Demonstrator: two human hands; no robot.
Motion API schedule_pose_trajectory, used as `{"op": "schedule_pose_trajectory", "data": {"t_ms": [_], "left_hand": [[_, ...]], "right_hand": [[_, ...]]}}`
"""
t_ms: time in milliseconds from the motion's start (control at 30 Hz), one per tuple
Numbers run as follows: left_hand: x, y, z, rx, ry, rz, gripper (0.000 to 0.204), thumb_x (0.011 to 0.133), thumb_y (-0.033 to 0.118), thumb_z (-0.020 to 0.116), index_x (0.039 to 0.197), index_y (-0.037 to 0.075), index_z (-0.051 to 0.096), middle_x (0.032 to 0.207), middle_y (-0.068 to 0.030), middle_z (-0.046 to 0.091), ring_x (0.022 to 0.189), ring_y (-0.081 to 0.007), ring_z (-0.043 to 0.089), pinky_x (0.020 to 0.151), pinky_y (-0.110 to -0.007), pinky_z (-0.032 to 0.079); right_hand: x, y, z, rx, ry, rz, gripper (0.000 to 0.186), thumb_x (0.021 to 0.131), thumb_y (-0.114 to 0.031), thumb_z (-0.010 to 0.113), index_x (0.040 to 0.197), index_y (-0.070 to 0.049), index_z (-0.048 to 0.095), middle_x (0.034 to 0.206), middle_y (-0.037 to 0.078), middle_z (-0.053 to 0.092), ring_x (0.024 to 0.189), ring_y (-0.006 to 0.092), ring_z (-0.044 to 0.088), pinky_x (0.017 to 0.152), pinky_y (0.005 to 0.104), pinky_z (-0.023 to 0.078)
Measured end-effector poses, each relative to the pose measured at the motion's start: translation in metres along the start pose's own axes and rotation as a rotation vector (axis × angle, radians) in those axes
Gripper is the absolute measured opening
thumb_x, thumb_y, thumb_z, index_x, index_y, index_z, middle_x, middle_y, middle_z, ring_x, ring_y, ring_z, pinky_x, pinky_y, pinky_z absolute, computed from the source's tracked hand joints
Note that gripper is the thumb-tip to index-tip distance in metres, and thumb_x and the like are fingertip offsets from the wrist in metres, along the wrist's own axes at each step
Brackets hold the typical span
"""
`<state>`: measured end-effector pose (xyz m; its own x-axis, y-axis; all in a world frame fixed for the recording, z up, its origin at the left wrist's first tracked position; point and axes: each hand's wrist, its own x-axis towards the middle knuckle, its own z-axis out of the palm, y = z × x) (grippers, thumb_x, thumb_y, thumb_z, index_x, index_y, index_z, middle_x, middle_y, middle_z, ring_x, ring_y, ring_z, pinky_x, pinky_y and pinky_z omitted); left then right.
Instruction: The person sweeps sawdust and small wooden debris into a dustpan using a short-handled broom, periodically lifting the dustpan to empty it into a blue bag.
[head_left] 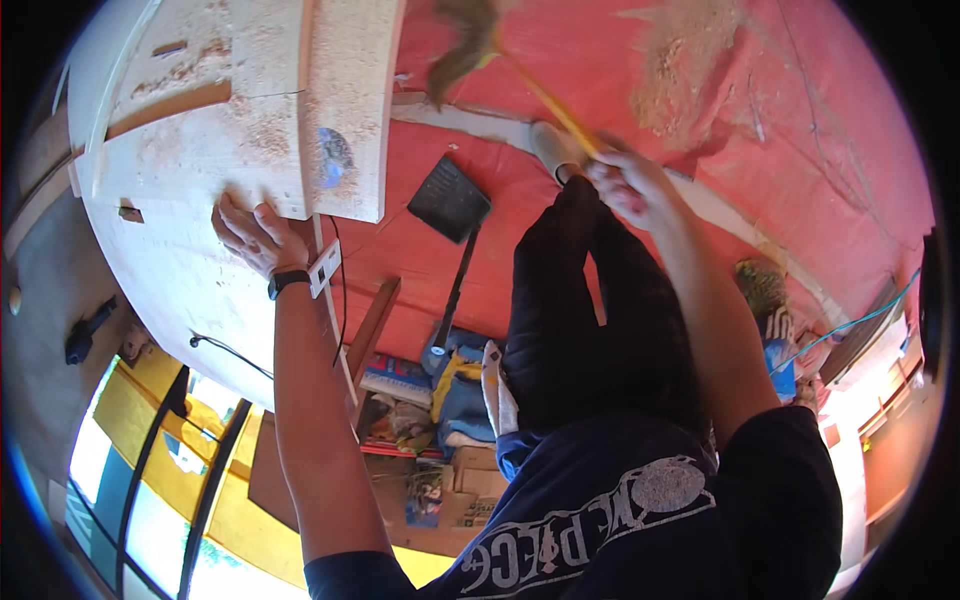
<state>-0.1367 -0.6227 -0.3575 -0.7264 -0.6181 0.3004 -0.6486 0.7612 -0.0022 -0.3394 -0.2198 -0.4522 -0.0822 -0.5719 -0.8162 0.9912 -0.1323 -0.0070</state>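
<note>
My right hand (pixel 632 188) is wrapped round the yellow handle of a broom (pixel 550 103). The broom's dark bristles, smeared by motion, are over the red floor covering at the top middle. My left hand (pixel 258 236), with a dark band at the wrist, lies on the edge of a white table (pixel 190 265), its fingers apart and holding nothing. Beside those fingers is the end of a pale wooden board (pixel 345 80) that rests on the table. A black long-handled dustpan (pixel 450 200) lies on the floor between the table and my legs.
Wood shavings (pixel 690 60) are scattered on the red floor (pixel 620 60) and table. A pale strip (pixel 460 118) crosses the floor. Cloths and packages (pixel 460 385) are piled below the table. A dark cable (pixel 342 290) hangs at its edge. A teal cord (pixel 850 322) stretches at right.
</note>
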Motion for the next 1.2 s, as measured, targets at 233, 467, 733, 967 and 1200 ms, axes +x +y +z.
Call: {"op": "schedule_pose_trajectory", "data": {"t_ms": [233, 467, 733, 967, 1200], "left_hand": [[0.006, 0.007, -0.001, -0.030, -0.014, -0.036, 0.069, 0.090, 0.060, 0.020, 0.132, 0.008, 0.036, 0.130, -0.0199, 0.034, 0.118, -0.0381, 0.037, 0.096, -0.050, 0.034], [0.005, 0.006, -0.002, -0.038, 0.000, -0.043, 0.069, 0.089, 0.059, 0.021, 0.132, 0.008, 0.037, 0.131, -0.0197, 0.035, 0.118, -0.0390, 0.038, 0.095, -0.050, 0.034], [0.009, 0.028, 0.002, -0.004, -0.041, 0.012, 0.074, 0.090, 0.060, 0.011, 0.130, 0.003, 0.036, 0.127, -0.0221, 0.037, 0.118, -0.0399, 0.037, 0.096, -0.052, 0.031], [-0.001, -0.004, -0.002, 0.065, -0.070, -0.007, 0.073, 0.091, 0.057, 0.010, 0.131, 0.002, 0.034, 0.129, -0.0227, 0.034, 0.120, -0.0390, 0.035, 0.097, -0.052, 0.030], [0.002, 0.006, -0.001, 0.068, -0.068, -0.013, 0.072, 0.091, 0.057, 0.009, 0.133, 0.004, 0.032, 0.130, -0.0211, 0.034, 0.121, -0.0374, 0.035, 0.097, -0.051, 0.030]], "right_hand": [[-0.117, -0.033, 0.000, -0.258, 0.354, -0.008, 0.038, 0.088, -0.011, 0.050, 0.122, -0.023, 0.036, 0.070, -0.001, 0.044, 0.046, 0.0029, 0.038, 0.036, 0.0169, 0.030], [-0.138, 0.015, 0.098, -0.147, 0.083, 0.090, 0.050, 0.085, -0.003, 0.048, 0.126, -0.023, 0.027, 0.065, 0.000, 0.041, 0.042, 0.0058, 0.038, 0.031, 0.0211, 0.029], [0.180, -0.005, 0.158, 0.467, -0.430, 0.276, 0.009, 0.082, -0.005, 0.050, 0.087, 0.001, 0.045, 0.067, 0.002, 0.044, 0.049, 0.0069, 0.048, 0.037, 0.0194, 0.041], [0.227, -0.061, 0.114, 0.640, -0.325, 0.263, 0.015, 0.080, 0.003, 0.052, 0.087, 0.009, 0.040, 0.068, 0.006, 0.040, 0.049, 0.0097, 0.043, 0.037, 0.0195, 0.033], [0.076, -0.083, -0.008, 0.549, -0.231, -0.060, 0.014, 0.090, -0.005, 0.046, 0.097, 0.001, 0.036, 0.064, 0.001, 0.036, 0.039, 0.0018, 0.031, 0.029, 0.0150, 0.027]]}}
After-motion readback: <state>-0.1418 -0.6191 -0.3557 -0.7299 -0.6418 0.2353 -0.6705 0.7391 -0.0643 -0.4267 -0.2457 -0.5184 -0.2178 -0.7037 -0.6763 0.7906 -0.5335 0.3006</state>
